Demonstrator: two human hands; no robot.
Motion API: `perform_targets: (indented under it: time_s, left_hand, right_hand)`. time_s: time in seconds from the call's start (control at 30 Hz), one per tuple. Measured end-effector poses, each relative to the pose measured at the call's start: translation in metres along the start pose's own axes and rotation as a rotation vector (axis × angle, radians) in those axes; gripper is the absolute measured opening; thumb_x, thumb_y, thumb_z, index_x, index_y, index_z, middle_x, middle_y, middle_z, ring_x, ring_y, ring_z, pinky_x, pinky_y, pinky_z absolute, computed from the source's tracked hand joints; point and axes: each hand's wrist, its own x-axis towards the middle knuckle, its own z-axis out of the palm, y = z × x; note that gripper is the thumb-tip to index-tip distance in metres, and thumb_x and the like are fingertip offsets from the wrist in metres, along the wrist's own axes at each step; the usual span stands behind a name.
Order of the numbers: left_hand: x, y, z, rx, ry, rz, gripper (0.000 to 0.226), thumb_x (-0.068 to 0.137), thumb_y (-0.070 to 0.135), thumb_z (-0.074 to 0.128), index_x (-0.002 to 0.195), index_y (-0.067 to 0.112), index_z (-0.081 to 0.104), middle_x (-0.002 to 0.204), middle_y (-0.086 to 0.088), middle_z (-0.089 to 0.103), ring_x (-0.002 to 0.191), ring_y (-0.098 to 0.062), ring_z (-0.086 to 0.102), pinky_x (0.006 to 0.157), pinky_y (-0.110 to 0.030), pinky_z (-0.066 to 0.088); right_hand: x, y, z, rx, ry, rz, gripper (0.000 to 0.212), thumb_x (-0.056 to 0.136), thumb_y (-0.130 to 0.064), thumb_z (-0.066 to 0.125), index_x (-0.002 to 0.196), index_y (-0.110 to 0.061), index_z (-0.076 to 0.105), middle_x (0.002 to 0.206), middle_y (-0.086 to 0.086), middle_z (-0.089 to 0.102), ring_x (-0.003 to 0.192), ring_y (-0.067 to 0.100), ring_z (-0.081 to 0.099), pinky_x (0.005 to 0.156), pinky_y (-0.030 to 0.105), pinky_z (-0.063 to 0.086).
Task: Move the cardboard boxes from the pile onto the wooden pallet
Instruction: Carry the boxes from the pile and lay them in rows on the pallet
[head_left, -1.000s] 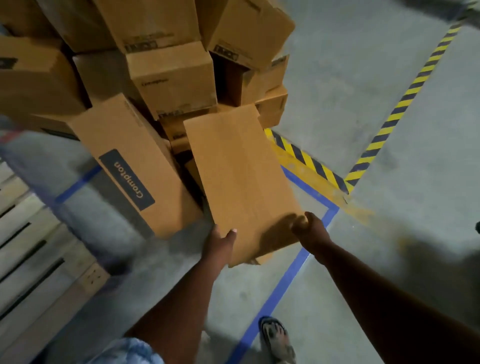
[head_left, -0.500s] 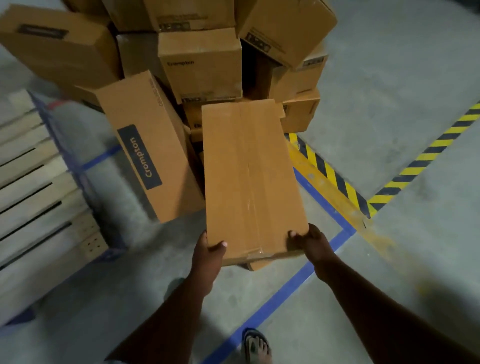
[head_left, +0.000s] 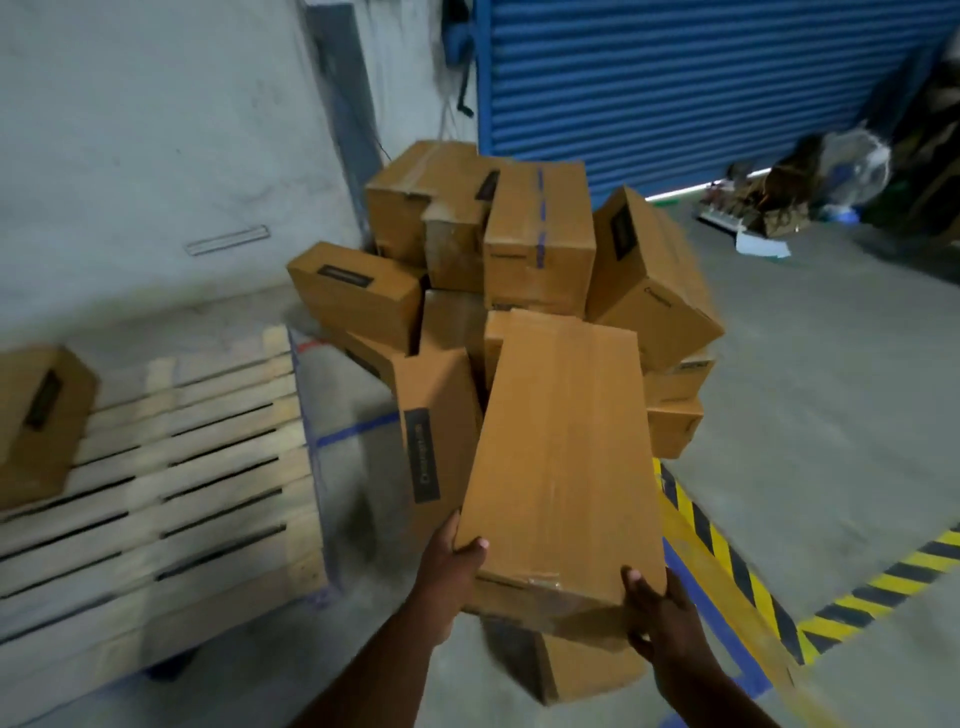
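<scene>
In the head view, the person's left hand (head_left: 451, 566) and right hand (head_left: 658, 613) each have a grip on a near corner of one long cardboard box (head_left: 561, 467), thumbs over the top face and fingers tucked beneath. A second ago the same box lay slanted with its near end low by the floor, and the hands were just closing on it. Now that end is raised, clear of another box (head_left: 587, 670) lying on the floor below it. Whether the far end still leans on the pile (head_left: 524, 244) cannot be told.

The view has also swung up from the floor, so the blue shutter (head_left: 701, 78) and the far wall now show.

The wooden pallet (head_left: 182, 467) lies to the left, well apart from the held box, with one box (head_left: 36, 421) already standing at its far left. The yellow and black floor tape (head_left: 727, 566) runs on the right.

This looks like the pick-up finished and the carry about to start: a turn to the left is called for, with most of the pile still to move.
</scene>
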Motion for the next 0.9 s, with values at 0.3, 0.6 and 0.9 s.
perform_targets:
  time_s: [0.3, 0.6, 0.9]
  left_hand:
    - [-0.094, 0.129, -0.172, -0.063, 0.166, 0.205, 0.052, 0.095, 0.032, 0.063, 0.144, 0.035, 0.048, 0.135, 0.004, 0.062, 0.119, -0.023, 0.059, 0.103, -0.052, 0.049]
    - [-0.178, 0.134, -0.428, -0.083, 0.366, 0.288, 0.039, 0.095, 0.035, 0.062, 0.134, 0.032, 0.056, 0.127, -0.001, 0.066, 0.108, -0.025, 0.064, 0.095, -0.052, 0.054]
    - [-0.226, 0.089, -0.620, -0.213, 0.466, 0.328, 0.038, 0.099, 0.029, 0.059, 0.135, 0.026, 0.053, 0.116, 0.003, 0.062, 0.100, -0.019, 0.060, 0.084, -0.041, 0.052]
  right_hand:
    - [-0.106, -0.120, 0.140, -0.041, -0.233, -0.277, 0.030, 0.094, -0.034, 0.068, 0.122, -0.031, 0.057, 0.114, 0.000, 0.063, 0.095, 0.020, 0.058, 0.076, 0.040, 0.051]
    - [-0.228, -0.130, 0.368, -0.175, -0.441, -0.333, 0.059, 0.090, -0.047, 0.069, 0.139, -0.021, 0.049, 0.130, 0.008, 0.055, 0.112, 0.032, 0.054, 0.100, 0.063, 0.048]
    - [-0.319, -0.083, 0.556, -0.284, -0.530, -0.315, 0.087, 0.070, -0.069, 0.073, 0.145, -0.033, 0.043, 0.137, 0.007, 0.053, 0.117, 0.036, 0.055, 0.098, 0.060, 0.049]
